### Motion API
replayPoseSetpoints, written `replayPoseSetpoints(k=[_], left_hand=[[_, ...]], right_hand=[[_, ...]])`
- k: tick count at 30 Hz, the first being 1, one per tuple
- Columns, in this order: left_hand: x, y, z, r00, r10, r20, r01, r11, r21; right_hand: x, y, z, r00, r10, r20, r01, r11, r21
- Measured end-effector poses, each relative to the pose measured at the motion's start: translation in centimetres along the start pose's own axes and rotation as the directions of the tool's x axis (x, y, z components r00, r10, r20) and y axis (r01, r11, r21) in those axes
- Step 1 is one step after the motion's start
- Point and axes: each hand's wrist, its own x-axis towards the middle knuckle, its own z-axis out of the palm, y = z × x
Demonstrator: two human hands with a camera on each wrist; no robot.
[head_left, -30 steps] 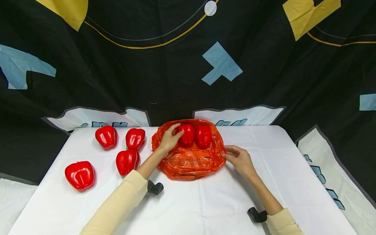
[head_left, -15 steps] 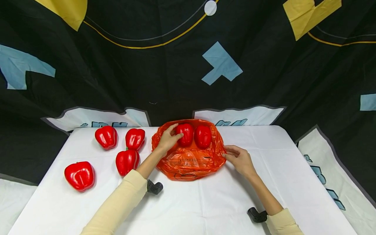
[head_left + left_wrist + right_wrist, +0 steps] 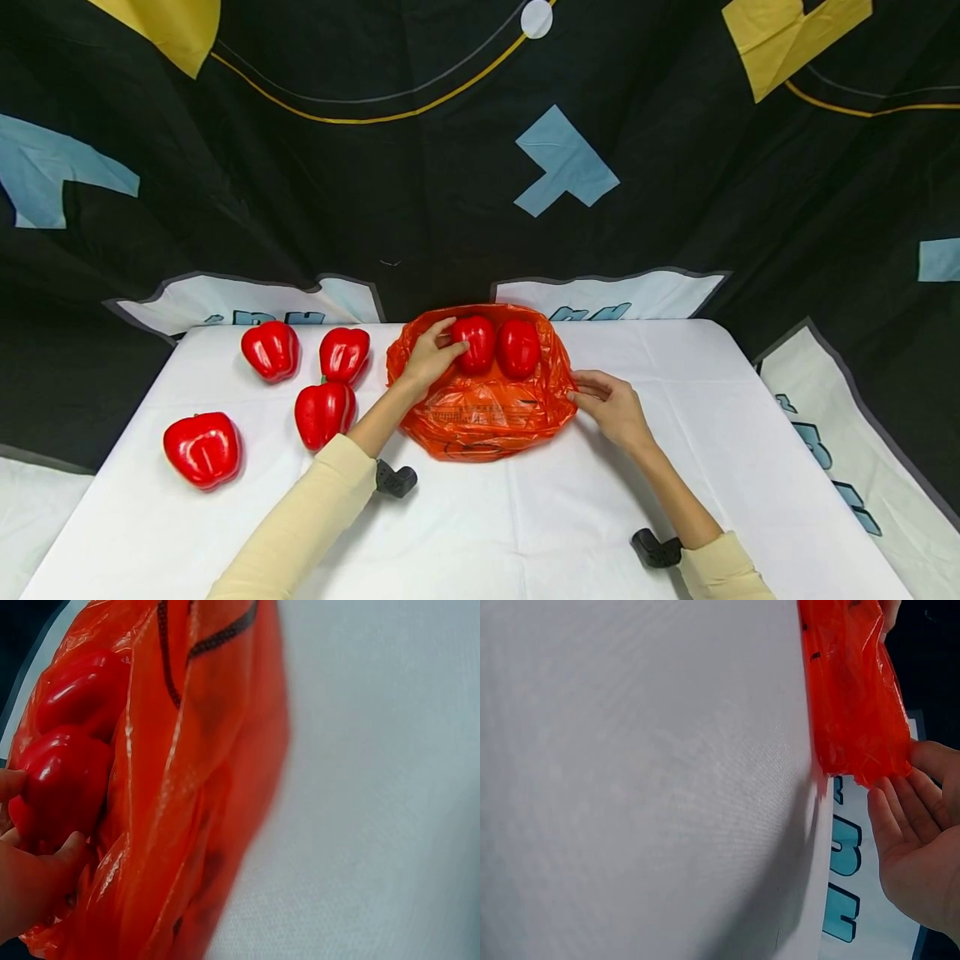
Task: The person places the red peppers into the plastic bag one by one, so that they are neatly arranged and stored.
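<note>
An orange-red plastic bag lies with its mouth spread wide at the back of the table. Two glossy red bell peppers sit side by side inside: a left one and a right one. My left hand reaches over the bag's left rim and holds the left pepper between thumb and fingers, also visible in the left wrist view as a hand at a pepper. At the bag's right edge, my right hand pinches the plastic between thumb and fingers. The peppers' undersides are hidden.
Several more red bell peppers lie on the white table left of the bag: one at front left, one at back left, and two close together, a rear one and a nearer one. A dark printed curtain hangs behind.
The left pepper in the bag has shifted very slightly left with my left hand. My right hand and the bag have stayed put.
</note>
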Motion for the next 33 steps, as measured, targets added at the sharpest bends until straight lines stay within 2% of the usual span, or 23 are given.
replayPoseSetpoints(k=[3,8,14,22,33], left_hand=[[-0.01,-0.2,0.11,1.0,0.009,0.005,-0.009,1.0,-0.01],[-0.36,0.17,0.15,0.999,-0.031,0.018,0.032,0.999,-0.033],[-0.63,0.33,0.11,0.999,-0.035,0.022,0.036,0.998,-0.044],[-0.18,0.09,0.13,0.997,-0.072,0.039,0.074,0.995,-0.065],[-0.16,0.09,0.02,0.997,-0.069,0.029,0.07,0.995,-0.065]], right_hand=[[-0.01,0.01,-0.02,1.0,0.002,0.0,-0.002,1.0,-0.016],[-0.02,-0.02,0.01,1.0,0.004,0.004,-0.004,1.0,-0.018],[-0.06,-0.08,0.05,1.0,0.001,0.004,-0.001,1.0,-0.004],[-0.04,-0.19,0.05,1.0,0.004,-0.001,-0.004,1.0,-0.002],[0.0,-0.05,-0.01,1.0,0.0,0.004,0.0,1.0,-0.013]])
